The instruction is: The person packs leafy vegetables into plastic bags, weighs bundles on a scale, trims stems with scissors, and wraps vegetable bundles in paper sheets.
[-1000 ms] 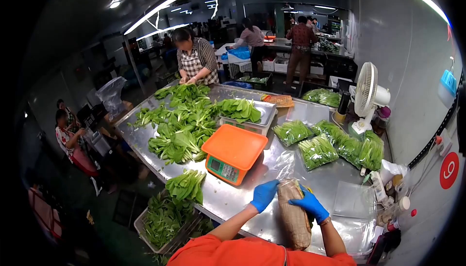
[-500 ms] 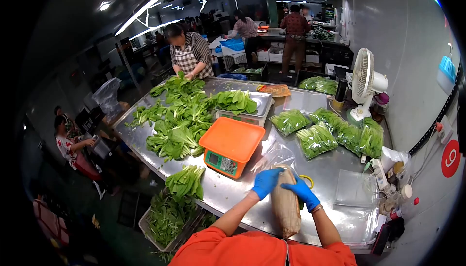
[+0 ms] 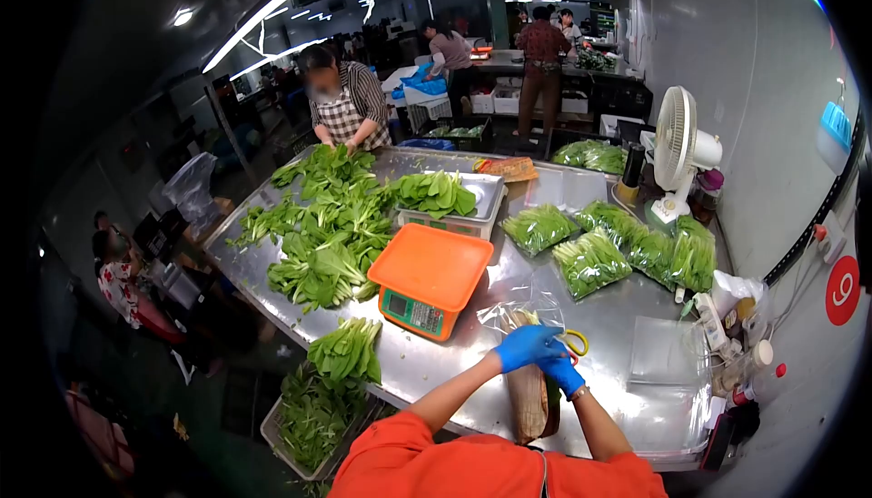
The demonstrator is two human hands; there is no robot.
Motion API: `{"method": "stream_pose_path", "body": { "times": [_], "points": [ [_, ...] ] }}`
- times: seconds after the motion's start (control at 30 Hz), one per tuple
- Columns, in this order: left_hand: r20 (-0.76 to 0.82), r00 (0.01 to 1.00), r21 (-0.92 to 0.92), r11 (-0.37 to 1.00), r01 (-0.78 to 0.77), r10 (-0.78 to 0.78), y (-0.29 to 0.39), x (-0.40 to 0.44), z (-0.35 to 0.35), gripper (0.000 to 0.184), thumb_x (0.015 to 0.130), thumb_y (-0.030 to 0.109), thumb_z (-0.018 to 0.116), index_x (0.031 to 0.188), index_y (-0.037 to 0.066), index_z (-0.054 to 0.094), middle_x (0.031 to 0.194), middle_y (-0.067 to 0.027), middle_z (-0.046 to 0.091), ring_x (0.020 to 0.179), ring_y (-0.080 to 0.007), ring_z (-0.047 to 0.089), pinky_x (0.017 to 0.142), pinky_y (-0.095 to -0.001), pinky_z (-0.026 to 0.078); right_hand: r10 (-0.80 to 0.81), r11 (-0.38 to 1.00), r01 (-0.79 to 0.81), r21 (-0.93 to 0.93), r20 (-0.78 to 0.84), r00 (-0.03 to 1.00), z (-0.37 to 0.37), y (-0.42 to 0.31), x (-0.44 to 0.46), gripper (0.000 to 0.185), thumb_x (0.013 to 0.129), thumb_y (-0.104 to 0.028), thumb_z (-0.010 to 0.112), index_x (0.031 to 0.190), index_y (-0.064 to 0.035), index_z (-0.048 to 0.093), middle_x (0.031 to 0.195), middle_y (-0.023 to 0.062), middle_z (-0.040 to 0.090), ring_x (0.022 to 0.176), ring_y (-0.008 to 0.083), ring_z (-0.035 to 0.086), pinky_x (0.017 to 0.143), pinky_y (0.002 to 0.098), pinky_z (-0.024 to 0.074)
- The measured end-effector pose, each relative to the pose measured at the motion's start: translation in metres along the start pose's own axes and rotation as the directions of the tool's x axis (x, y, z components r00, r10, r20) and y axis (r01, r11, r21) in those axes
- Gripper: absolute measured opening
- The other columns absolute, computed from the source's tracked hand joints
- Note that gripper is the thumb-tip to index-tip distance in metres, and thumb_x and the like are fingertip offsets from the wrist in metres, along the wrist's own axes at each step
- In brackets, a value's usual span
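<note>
A long bundle in brown wrapping lies on the metal table near my body, its far end inside a clear plastic bag. My left hand, in a blue glove, is closed and lies across the upper part of the bundle. Its fingers meet my right hand, also blue-gloved and closed, at the bundle's right side. What the fingers pinch is hidden. Just beyond the hands are scissors with yellow and red handles.
An orange scale stands left of the bag, beside piled leafy greens. Bagged greens, a white fan and flat plastic bags are at the right. A co-worker handles greens across the table.
My left hand has moved right across the bundle to meet my right hand. The bundle's near end has shifted slightly, and the scissors are more exposed.
</note>
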State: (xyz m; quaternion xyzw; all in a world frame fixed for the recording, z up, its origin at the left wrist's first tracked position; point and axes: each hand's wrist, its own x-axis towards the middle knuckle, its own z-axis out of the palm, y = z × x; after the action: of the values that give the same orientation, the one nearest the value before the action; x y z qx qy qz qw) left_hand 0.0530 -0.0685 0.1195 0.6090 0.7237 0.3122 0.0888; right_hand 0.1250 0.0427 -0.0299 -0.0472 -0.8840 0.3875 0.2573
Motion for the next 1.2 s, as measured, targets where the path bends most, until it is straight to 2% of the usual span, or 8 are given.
{"method": "stream_pose_path", "body": {
  "times": [0.17, 0.23, 0.4, 0.67, 0.7, 0.87, 1.03, 1.2],
  "points": [
    [-0.753, 0.446, -0.453, 0.872, 0.184, -0.485, -0.071, -0.036, 0.043, 0.051, 0.076, 0.019, 0.065, 0.120, 0.010, 0.042, 0.095, -0.0075, 0.051, 0.076, -0.0162, 0.050, 0.067, -0.0285, 0.046, 0.500, 0.866, -0.497, -0.060, 0.061, 0.864, -0.053, -0.084, 0.021, 0.083, 0.063, -0.042, 0.070, 0.126, -0.0011, 0.035, 0.109, 0.0215, 0.053, 0.096, 0.0306, 0.056, 0.082, 0.0349, 0.0434],
    [0.076, 0.364, -0.994, -0.039, 0.107, -0.928, -0.098, -0.039, 0.099, 0.052, 0.075, 0.022, 0.066, 0.117, 0.005, 0.040, 0.109, -0.0110, 0.046, 0.094, -0.0197, 0.049, 0.079, -0.0300, 0.044, 0.386, 0.921, -0.389, 0.003, 0.123, 0.914, -0.047, -0.086, 0.023, 0.082, 0.064, -0.039, 0.069, 0.126, -0.0002, 0.034, 0.109, 0.0217, 0.053, 0.097, 0.0306, 0.055, 0.082, 0.0351, 0.0431],
    [0.493, 0.782, -0.826, -0.487, 0.284, -0.381, -0.052, -0.078, 0.103, 0.061, 0.081, 0.042, 0.055, 0.127, 0.007, 0.034, 0.125, -0.0108, 0.040, 0.110, -0.0227, 0.044, 0.096, -0.0360, 0.034, 0.537, 0.820, -0.429, -0.379, 0.248, 0.806, -0.025, -0.066, 0.031, 0.088, 0.062, -0.046, 0.067, 0.129, -0.0028, 0.031, 0.092, 0.0263, 0.058, 0.080, 0.0382, 0.059, 0.069, 0.0383, 0.0478],
    [0.519, 0.772, -0.749, -0.630, 0.203, -0.368, -0.036, -0.083, 0.048, 0.087, 0.073, 0.073, 0.031, 0.132, 0.009, 0.026, 0.130, -0.0080, 0.038, 0.115, -0.0236, 0.040, 0.101, -0.0426, 0.025, 0.386, 0.891, -0.364, -0.271, 0.031, 0.922, -0.034, -0.094, 0.043, 0.079, 0.062, -0.033, 0.065, 0.129, -0.0046, 0.032, 0.101, 0.0227, 0.056, 0.086, 0.0354, 0.057, 0.073, 0.0404, 0.0460],
    [0.243, 0.909, -0.968, -0.140, 0.207, -0.340, -0.064, -0.078, 0.098, 0.085, 0.074, 0.069, 0.037, 0.132, 0.009, 0.026, 0.130, -0.0079, 0.038, 0.116, -0.0243, 0.038, 0.102, -0.0416, 0.025, 0.338, 0.904, -0.322, -0.282, 0.010, 0.941, -0.024, -0.087, 0.044, 0.079, 0.062, -0.033, 0.065, 0.129, -0.0049, 0.032, 0.104, 0.0228, 0.054, 0.088, 0.0356, 0.056, 0.073, 0.0404, 0.0459],
    [0.593, 0.786, -0.722, -0.547, 0.423, -0.174, -0.004, -0.087, 0.080, 0.075, 0.078, 0.063, 0.039, 0.130, 0.010, 0.029, 0.129, -0.0084, 0.038, 0.116, -0.0250, 0.038, 0.100, -0.0395, 0.029, 0.432, 0.853, -0.369, -0.369, 0.101, 0.896, -0.030, -0.100, 0.039, 0.079, 0.065, -0.033, 0.063, 0.130, -0.0035, 0.028, 0.104, 0.0262, 0.052, 0.092, 0.0370, 0.054, 0.075, 0.0403, 0.0456],
    [0.523, 0.731, -0.813, -0.513, 0.275, -0.438, -0.031, -0.093, 0.108, 0.066, 0.082, 0.059, 0.036, 0.126, 0.009, 0.034, 0.119, -0.0075, 0.047, 0.107, -0.0246, 0.046, 0.093, -0.0377, 0.038, 0.109, 0.961, -0.096, -0.258, 0.037, 0.993, -0.007, -0.052, -0.003, 0.089, 0.062, -0.039, 0.065, 0.129, 0.0028, 0.024, 0.108, 0.0292, 0.048, 0.098, 0.0375, 0.051, 0.081, 0.0410, 0.0439],
    [0.641, 0.753, -0.694, -0.532, 0.486, -0.148, -0.028, -0.100, 0.094, 0.067, 0.083, 0.057, 0.038, 0.127, 0.008, 0.034, 0.122, -0.0141, 0.045, 0.108, -0.0287, 0.047, 0.093, -0.0447, 0.037, 0.537, 0.836, -0.477, -0.272, 0.224, 0.813, -0.062, -0.126, -0.021, 0.094, 0.061, -0.042, 0.066, 0.133, -0.0060, 0.018, 0.125, 0.0265, 0.035, 0.100, 0.0414, 0.049, 0.079, 0.0449, 0.0447]
  ]
}}
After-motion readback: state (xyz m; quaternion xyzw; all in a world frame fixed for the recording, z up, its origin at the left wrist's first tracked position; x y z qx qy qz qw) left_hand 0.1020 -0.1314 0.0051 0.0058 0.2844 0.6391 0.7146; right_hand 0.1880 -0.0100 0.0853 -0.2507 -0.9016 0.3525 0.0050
